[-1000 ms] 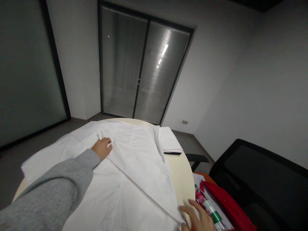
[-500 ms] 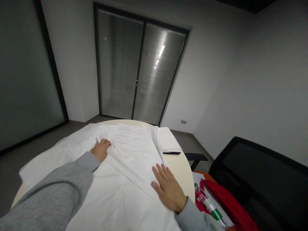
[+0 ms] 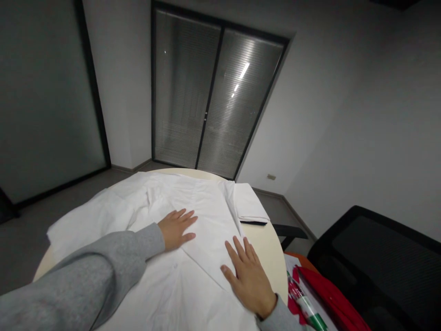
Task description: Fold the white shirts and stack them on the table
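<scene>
A white shirt (image 3: 161, 285) lies spread over the round table, one side of it folded inward across the front. My left hand (image 3: 176, 230) rests flat on the folded part, fingers spread, gripping nothing. Lower and to the right, my right hand (image 3: 250, 278) lies with its fingers apart on the shirt's folded edge. Creases run through the cloth beside my left wrist. A small button shows on the shirt just below my left hand. The shirt's near end runs out of view at the bottom.
A folded white cloth (image 3: 251, 204) sits on a dark flat thing at the right rim of the cream table (image 3: 272, 257). Right of the table stands a black mesh chair (image 3: 382, 257). Red cloth (image 3: 332, 294) and a clear-and-green bottle (image 3: 310, 310) lie beside it.
My left hand has let go of the pinched cloth and moved right and nearer, now flat with fingers spread. My right hand stays on the folded edge. The view has shifted slightly left.
</scene>
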A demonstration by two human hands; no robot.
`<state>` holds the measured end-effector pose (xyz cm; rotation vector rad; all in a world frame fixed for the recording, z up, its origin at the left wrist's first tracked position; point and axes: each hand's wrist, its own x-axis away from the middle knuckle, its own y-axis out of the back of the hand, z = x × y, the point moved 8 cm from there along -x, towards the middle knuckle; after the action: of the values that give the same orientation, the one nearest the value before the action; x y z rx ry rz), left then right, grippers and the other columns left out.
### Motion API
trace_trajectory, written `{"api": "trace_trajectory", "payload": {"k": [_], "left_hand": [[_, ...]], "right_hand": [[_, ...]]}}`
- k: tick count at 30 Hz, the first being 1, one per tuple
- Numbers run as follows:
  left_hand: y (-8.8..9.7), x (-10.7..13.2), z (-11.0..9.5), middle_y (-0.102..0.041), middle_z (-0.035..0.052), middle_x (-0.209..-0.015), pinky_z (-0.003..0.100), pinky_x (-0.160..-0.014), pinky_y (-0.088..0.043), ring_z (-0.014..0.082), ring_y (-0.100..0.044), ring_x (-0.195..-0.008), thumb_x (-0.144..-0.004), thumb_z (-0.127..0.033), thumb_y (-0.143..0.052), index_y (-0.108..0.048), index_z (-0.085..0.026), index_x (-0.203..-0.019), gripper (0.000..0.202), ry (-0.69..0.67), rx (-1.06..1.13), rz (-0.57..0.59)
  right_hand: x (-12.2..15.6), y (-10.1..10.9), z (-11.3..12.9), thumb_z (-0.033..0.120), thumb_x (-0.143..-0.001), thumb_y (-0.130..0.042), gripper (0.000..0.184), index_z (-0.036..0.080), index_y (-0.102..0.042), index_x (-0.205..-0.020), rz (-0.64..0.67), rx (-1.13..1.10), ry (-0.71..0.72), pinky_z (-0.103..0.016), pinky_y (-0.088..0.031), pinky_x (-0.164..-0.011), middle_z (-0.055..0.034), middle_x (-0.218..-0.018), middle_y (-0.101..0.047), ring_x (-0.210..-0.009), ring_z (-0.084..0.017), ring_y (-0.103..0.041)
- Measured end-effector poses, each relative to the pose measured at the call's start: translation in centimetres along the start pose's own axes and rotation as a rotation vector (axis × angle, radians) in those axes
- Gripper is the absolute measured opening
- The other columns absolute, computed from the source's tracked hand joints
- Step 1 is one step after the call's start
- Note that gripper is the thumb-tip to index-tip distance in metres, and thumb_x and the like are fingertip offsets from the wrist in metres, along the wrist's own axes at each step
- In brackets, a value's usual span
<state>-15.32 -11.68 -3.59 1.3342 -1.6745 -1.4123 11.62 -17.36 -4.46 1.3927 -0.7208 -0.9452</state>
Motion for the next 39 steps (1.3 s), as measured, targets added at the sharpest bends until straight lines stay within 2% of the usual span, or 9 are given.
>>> {"api": "trace_trajectory", "payload": {"k": [4,10,16,21,24,28,33,36,39], "left_hand": [[-2.5,0.9,2.7,-0.031,0.0027,-0.171,0.054,-0.128,-0.013,0.0324,-0.022,-0.159,-0.097,-0.070,-0.044,-0.040,-0.036,-0.161,0.072,0.061,-0.046,0.052],[-1.0,3.0,6.8,-0.021,0.0029,-0.173,0.055,-0.128,-0.010,0.0318,-0.016,-0.161,-0.095,-0.078,-0.039,-0.031,-0.034,-0.164,0.082,0.154,-0.130,0.105],[-0.2,2.8,7.8,-0.020,0.0027,-0.174,0.060,-0.127,-0.009,0.0347,-0.013,-0.161,-0.099,-0.077,-0.026,-0.032,-0.033,-0.164,0.079,0.241,-0.183,0.131],[2.9,2.0,7.2,-0.020,0.0064,-0.174,0.058,-0.128,0.007,0.0342,-0.005,-0.162,-0.100,-0.073,-0.032,-0.041,-0.027,-0.162,0.078,0.228,-0.365,-0.064],[5.3,1.7,8.0,-0.023,0.0099,-0.173,0.061,-0.125,0.012,0.0384,-0.006,-0.161,-0.101,-0.063,-0.043,-0.043,-0.023,-0.161,0.072,0.344,-0.472,-0.132],[7.8,2.1,11.3,-0.026,0.0181,-0.171,0.066,-0.123,0.001,0.0439,-0.019,-0.157,-0.100,-0.044,-0.051,-0.035,-0.017,-0.164,0.072,0.612,-0.485,-0.112],[7.7,2.7,13.7,-0.029,0.0154,-0.170,0.068,-0.123,-0.002,0.0436,-0.021,-0.157,-0.099,-0.053,-0.050,-0.038,-0.021,-0.163,0.073,0.653,-0.451,-0.045],[8.0,2.8,12.8,-0.026,0.0147,-0.171,0.067,-0.123,0.000,0.0413,-0.017,-0.159,-0.101,-0.054,-0.046,-0.038,-0.019,-0.163,0.072,0.638,-0.447,-0.054],[10.4,3.9,8.8,-0.029,0.0141,-0.171,0.063,-0.125,-0.010,0.0386,-0.022,-0.158,-0.100,-0.051,-0.049,-0.044,-0.017,-0.159,0.068,0.523,-0.410,-0.171]], "right_hand": [[0.0,-0.4,-0.6,0.066,-0.103,-0.041,0.071,0.027,-0.035,-0.162,-0.025,0.018,-0.029,-0.060,-0.024,-0.128,-0.0073,-0.171,-0.022,-0.159,-0.038,-0.012],[-0.3,-1.1,-1.1,0.067,-0.104,-0.035,0.074,0.023,-0.035,-0.162,-0.026,0.051,-0.040,-0.058,-0.024,-0.128,-0.0084,-0.170,-0.022,-0.158,-0.037,-0.015],[-0.6,-1.6,-1.4,0.069,-0.103,-0.033,0.073,0.026,-0.035,-0.162,-0.046,0.075,-0.027,-0.057,-0.023,-0.129,-0.0069,-0.170,-0.024,-0.159,-0.035,-0.014],[-0.7,-2.4,-2.1,0.070,-0.102,-0.034,0.073,0.027,-0.037,-0.162,-0.057,0.067,-0.023,-0.059,-0.024,-0.128,-0.0049,-0.170,-0.024,-0.159,-0.035,-0.015],[-0.7,-2.7,-2.4,0.069,-0.102,-0.035,0.073,0.028,-0.036,-0.162,-0.069,0.062,-0.012,-0.059,-0.025,-0.128,-0.0042,-0.170,-0.025,-0.159,-0.034,-0.016],[-0.7,-2.9,-2.6,0.068,-0.102,-0.034,0.072,0.028,-0.036,-0.162,-0.059,0.054,-0.003,-0.060,-0.024,-0.128,-0.0026,-0.170,-0.026,-0.159,-0.034,-0.015],[-0.7,-2.6,-2.4,0.068,-0.103,-0.034,0.072,0.027,-0.034,-0.162,-0.043,0.052,-0.022,-0.059,-0.023,-0.129,-0.0027,-0.170,-0.025,-0.159,-0.032,-0.013],[-0.6,-2.4,-2.1,0.068,-0.103,-0.032,0.072,0.027,-0.033,-0.163,-0.020,0.064,-0.034,-0.058,-0.022,-0.129,-0.0024,-0.170,-0.023,-0.159,-0.032,-0.013],[-0.6,-2.4,-2.0,0.068,-0.103,-0.031,0.073,0.026,-0.033,-0.163,-0.004,0.074,-0.035,-0.057,-0.021,-0.129,-0.0026,-0.170,-0.022,-0.159,-0.032,-0.013]]}}
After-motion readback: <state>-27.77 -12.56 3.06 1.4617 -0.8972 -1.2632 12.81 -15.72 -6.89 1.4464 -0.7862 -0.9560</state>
